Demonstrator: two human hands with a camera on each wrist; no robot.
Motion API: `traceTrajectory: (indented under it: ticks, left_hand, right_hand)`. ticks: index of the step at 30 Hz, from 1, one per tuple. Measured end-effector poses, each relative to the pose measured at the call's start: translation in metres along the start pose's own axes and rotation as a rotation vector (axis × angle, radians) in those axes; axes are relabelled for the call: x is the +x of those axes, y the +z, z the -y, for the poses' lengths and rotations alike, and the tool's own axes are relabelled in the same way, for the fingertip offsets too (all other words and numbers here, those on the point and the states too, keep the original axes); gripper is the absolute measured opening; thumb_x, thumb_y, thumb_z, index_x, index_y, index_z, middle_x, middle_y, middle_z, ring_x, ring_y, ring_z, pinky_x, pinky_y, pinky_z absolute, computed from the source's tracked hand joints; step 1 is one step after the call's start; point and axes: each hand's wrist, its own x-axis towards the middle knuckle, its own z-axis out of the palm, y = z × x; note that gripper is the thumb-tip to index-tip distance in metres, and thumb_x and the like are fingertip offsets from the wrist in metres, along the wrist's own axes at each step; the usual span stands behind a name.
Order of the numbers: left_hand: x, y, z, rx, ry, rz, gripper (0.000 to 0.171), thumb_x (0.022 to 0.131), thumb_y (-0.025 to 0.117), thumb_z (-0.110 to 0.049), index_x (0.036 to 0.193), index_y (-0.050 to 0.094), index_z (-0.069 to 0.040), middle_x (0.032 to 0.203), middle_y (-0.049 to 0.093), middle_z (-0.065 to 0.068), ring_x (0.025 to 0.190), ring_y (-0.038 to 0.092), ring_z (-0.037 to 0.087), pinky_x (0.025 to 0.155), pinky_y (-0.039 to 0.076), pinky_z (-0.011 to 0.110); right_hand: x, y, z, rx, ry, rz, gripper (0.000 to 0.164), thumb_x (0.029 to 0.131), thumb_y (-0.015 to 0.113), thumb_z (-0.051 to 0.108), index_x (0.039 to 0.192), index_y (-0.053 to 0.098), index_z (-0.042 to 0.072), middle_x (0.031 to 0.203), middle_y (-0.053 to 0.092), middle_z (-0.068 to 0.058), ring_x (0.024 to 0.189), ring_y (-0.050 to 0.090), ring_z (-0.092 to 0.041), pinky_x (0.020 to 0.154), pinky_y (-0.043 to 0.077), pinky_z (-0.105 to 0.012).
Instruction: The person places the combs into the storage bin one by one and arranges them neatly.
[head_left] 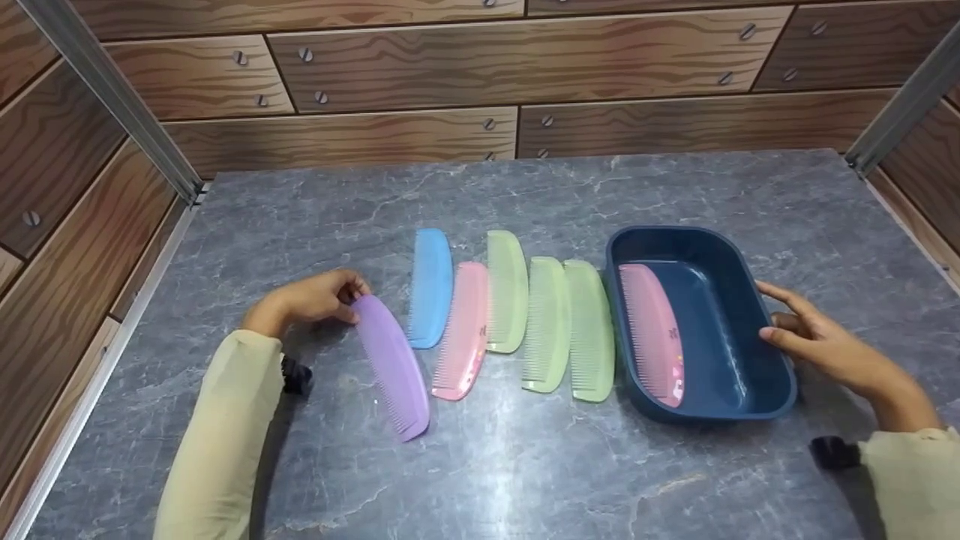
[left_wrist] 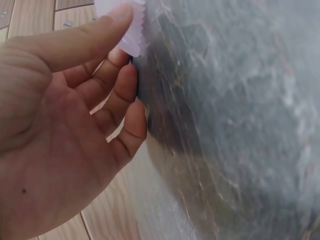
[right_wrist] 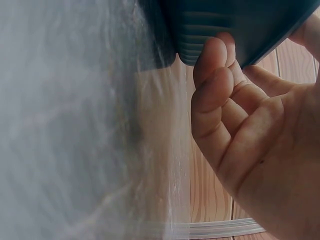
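Table (head_left: 525,195) offers open passage behind and before the comb row (head_left: 507,292). Hardly any gap separates the rightmost green comb (head_left: 592,330) from the tub (head_left: 709,337). Raised walls bar sideways entry; inside, room lies right of the pink comb (head_left: 651,337).

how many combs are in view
7: purple comb pinched by the left hand; then rightward on the table, blue comb, pink comb, three green combs; second pink comb inside the blue bin. None looks hidden.
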Motion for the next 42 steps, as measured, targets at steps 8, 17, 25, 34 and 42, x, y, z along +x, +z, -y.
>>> traceTrajectory:
  ticks: [8,17,25,34,42]
  left_hand:
    - [0.0004,-0.0005,-0.0018,-0.038,0.001,-0.008,0.028,0.085,0.065,0.0,0.11,0.053,0.007,0.1,0.053,0.012,0.092,0.048,0.021,0.081,0.041,0.027]
    - [-0.0034,-0.0043,-0.0003,-0.126,-0.005,-0.027,0.031,0.081,0.064,0.002,0.11,0.053,0.007,0.096,0.053,0.009,0.085,0.049,0.016,0.072,0.044,0.023]
    - [-0.0033,-0.0034,0.0024,-0.224,-0.006,-0.034,0.034,0.081,0.063,0.002,0.113,0.051,0.008,0.092,0.052,0.006,0.075,0.052,0.012,0.062,0.046,0.022]
    - [-0.0008,0.0,-0.0021,-0.275,-0.006,-0.073,0.036,0.083,0.061,0.0,0.116,0.05,0.007,0.095,0.056,0.004,0.075,0.051,0.01,0.061,0.044,0.022]
    - [0.0033,0.003,-0.0046,-0.43,0.056,-0.091,0.029,0.085,0.056,0.005,0.112,0.05,0.001,0.09,0.06,-0.004,0.072,0.052,0.006,0.06,0.042,0.02]
  right_hand:
    - [0.0005,0.0006,-0.0029,0.021,-0.012,0.0,0.063,0.101,0.041,0.002,0.154,0.015,0.022,0.115,0.06,0.021,0.1,0.063,0.0,0.077,0.054,-0.022]
    - [0.0016,0.0003,-0.0056,-0.018,-0.001,-0.02,0.064,0.1,0.043,0.001,0.154,0.016,0.024,0.114,0.059,0.024,0.1,0.062,0.003,0.076,0.053,-0.02]
    - [0.0014,0.0003,-0.0042,-0.009,0.016,-0.018,0.065,0.101,0.043,0.003,0.155,0.014,0.024,0.113,0.059,0.023,0.099,0.063,0.001,0.075,0.055,-0.022]
    - [0.0007,0.0013,-0.0013,-0.017,0.032,-0.019,0.063,0.102,0.044,0.007,0.155,0.013,0.021,0.113,0.058,0.024,0.1,0.063,0.001,0.077,0.054,-0.023]
    - [0.0008,0.0011,-0.0011,-0.045,0.04,-0.035,0.063,0.101,0.045,0.008,0.155,0.013,0.02,0.112,0.057,0.025,0.1,0.062,0.003,0.078,0.053,-0.02]
